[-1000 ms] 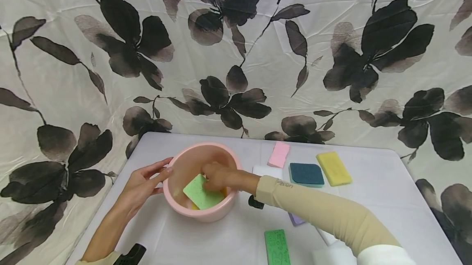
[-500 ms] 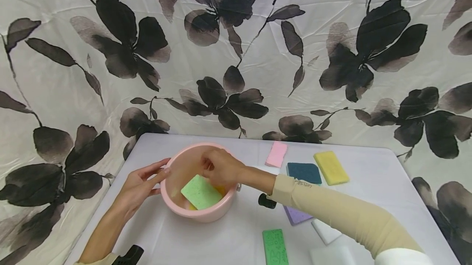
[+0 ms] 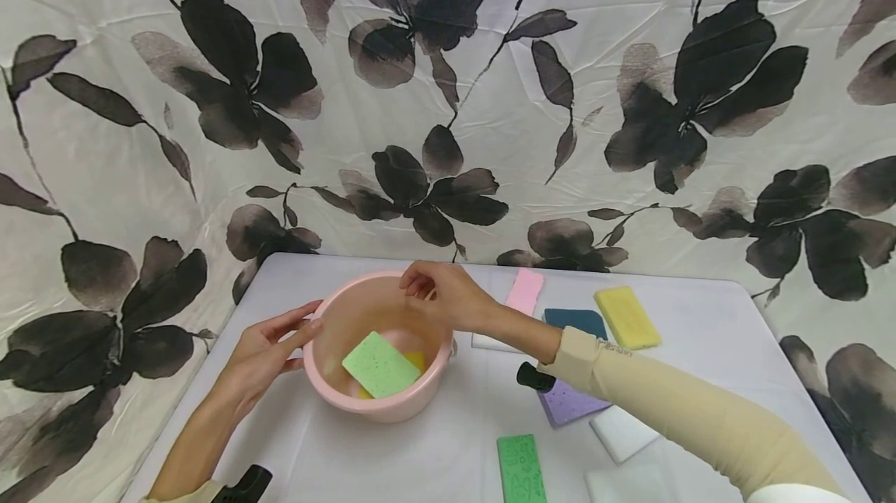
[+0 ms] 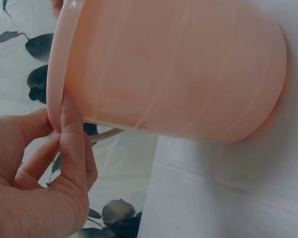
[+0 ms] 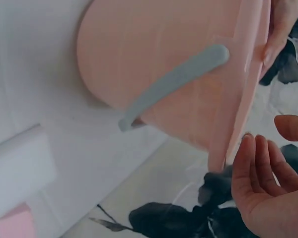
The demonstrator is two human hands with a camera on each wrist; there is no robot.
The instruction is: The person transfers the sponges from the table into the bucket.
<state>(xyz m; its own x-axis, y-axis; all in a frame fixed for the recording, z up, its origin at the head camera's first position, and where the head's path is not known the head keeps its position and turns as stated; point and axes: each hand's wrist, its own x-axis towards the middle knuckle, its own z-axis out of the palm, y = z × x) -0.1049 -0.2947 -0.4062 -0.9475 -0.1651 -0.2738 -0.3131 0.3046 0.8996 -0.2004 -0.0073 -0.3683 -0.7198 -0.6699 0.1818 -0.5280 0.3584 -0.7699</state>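
Observation:
A pink bucket (image 3: 381, 410) stands on the table, and a light green sponge (image 3: 381, 365) lies inside it over something yellow (image 3: 416, 360). At its left side my left hand (image 3: 262, 355) pinches the rim between thumb and fingers, as the left wrist view (image 4: 54, 173) shows. My right hand (image 3: 451, 293) is above the far right part of the rim, holding nothing, its fingers loosely bent. In the right wrist view, the right fingertips (image 5: 247, 139) are right by the rim, and the bucket's grey handle (image 5: 176, 82) hangs down along the wall.
Right of the bucket lie several sponges: pink (image 3: 525, 289), dark teal (image 3: 575, 322), yellow (image 3: 627, 317), purple (image 3: 568, 404), white (image 3: 621, 433) and green (image 3: 521, 468). A flower-patterned cloth (image 3: 448, 99) hangs behind the white table (image 3: 392, 464).
My right hand has let go of the light green sponge and risen up and right out of the bucket to its far rim. The sponge stays inside; my left hand keeps hold of the rim.

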